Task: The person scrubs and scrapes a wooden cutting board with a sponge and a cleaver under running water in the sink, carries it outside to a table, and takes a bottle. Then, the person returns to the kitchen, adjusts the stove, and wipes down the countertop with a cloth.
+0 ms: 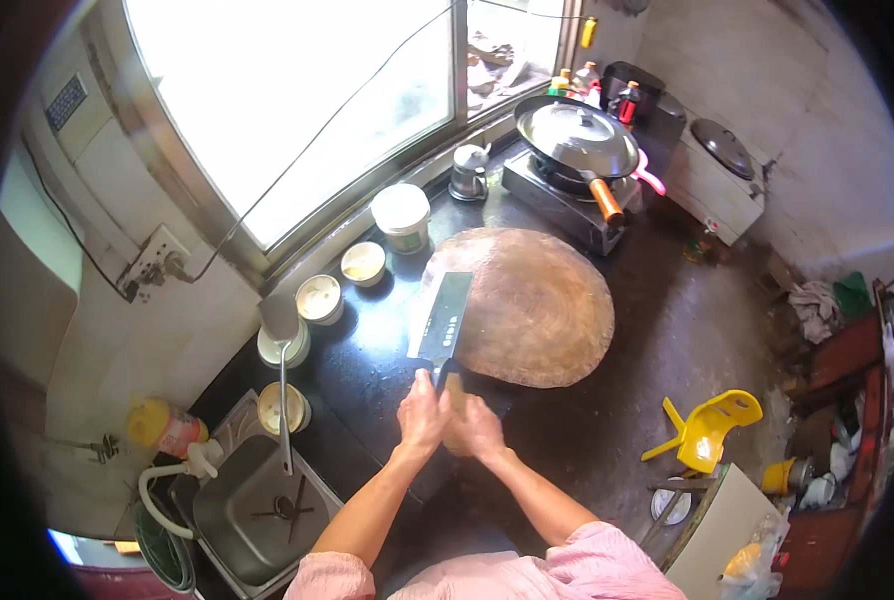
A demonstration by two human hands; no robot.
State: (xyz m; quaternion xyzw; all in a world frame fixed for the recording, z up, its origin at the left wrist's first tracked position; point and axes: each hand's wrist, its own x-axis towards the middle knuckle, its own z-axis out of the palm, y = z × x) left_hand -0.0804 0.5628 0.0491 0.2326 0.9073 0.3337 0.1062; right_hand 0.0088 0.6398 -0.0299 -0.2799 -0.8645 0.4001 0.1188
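A cleaver (444,315) with a broad blade and dark handle points away from me, its blade over the left edge of a round wooden chopping board (542,305). My left hand (424,412) is closed at the handle, thumb along its near end. My right hand (472,425) presses against the left one and is also closed at the handle; its fingers are blurred, and a brownish patch beside them cannot be made out. Nothing lies on the board. Left of it on the dark counter are a white lidded tub (401,215) and small bowls (363,264).
A sink (257,510) is at lower left, with a long-handled spatula (284,400) across bowls beside it. A lidded wok (579,140) with an orange handle sits on a stove (567,200) at the back. On the floor at right stands a yellow child's chair (707,430).
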